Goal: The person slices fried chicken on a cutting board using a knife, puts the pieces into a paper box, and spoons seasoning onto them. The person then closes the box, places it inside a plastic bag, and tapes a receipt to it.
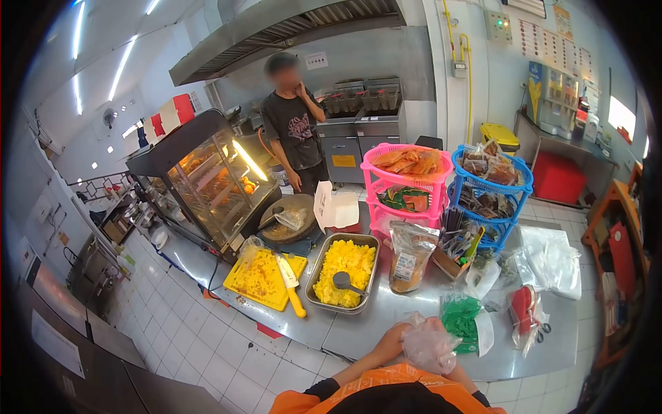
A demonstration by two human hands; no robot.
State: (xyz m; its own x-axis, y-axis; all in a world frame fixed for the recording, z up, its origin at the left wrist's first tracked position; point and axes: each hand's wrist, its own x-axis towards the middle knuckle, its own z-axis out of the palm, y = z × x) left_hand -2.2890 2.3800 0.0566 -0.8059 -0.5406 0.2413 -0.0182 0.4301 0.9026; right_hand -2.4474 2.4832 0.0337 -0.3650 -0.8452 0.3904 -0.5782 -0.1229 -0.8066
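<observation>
At the front edge of the steel table, a clear plastic bag [431, 347] is bunched up in front of my body. My left hand [394, 341] grips it from the left with curled fingers. My right hand [435, 323] pinches the bag's far side, mostly hidden behind the crumpled plastic. Just right of the hands lies a green plastic packet [460, 323]. Beyond them to the left, yellow rice [348, 259] fills a metal pan [377, 265], with a dark scoop [342, 280] resting in it. A knife [288, 274] with a yellow handle lies on a yellow cutting board [239, 281].
A foil pouch [412, 259] stands behind my hands. Pink [376, 200] and blue [520, 186] basket racks rise at the back. Scissors [544, 330] lie near the right edge. Behind a heated display case [207, 183], a person [293, 131] stands facing the table.
</observation>
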